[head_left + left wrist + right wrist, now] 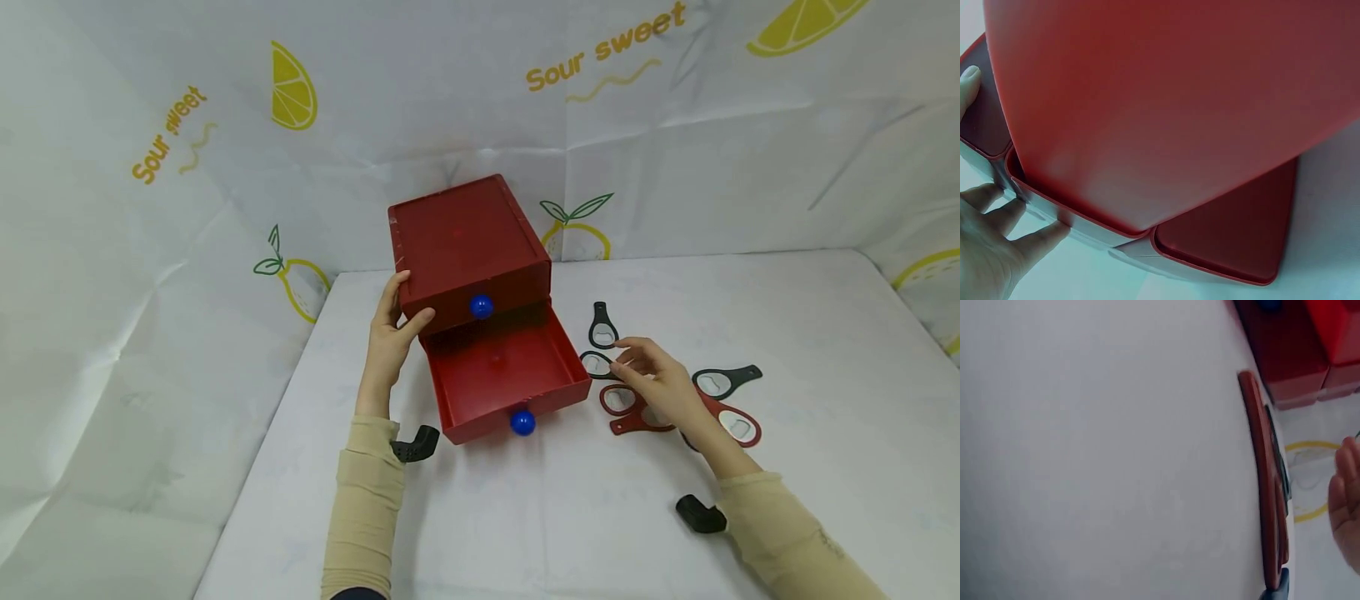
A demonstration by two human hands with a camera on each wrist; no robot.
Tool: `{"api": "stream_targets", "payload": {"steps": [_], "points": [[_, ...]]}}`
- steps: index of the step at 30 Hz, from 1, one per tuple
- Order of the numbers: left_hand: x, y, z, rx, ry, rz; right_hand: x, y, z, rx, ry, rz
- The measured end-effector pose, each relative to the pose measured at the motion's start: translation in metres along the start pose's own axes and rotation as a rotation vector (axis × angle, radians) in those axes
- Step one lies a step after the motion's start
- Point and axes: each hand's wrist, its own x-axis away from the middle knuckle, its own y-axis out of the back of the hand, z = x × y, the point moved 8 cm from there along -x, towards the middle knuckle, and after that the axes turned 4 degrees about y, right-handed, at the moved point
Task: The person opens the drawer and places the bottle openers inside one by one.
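At centre frame, a red two-drawer cabinet (468, 237) stands with its lower drawer (498, 367) open, red floor showing. The left hand (388, 337) grips the cabinet's left front corner, thumb on the front. At centre right, the right hand (663, 383), fingers loosely bent, hovers over red and black bottle openers (602, 322) on the surface (510, 517).
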Motion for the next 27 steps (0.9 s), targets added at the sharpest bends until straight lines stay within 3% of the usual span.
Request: {"api": "stream_targets", "payload": {"steps": [12, 27], "points": [[0.002, 0.001, -0.001, 0.000, 0.006, -0.012, -0.007, -0.010, -0.040, 0.102, -0.203, 0.170], [0.001, -0.001, -0.002, 0.007, 0.002, -0.004, -0.013, -0.010, -0.034, 0.271, -0.147, 0.200]]}}
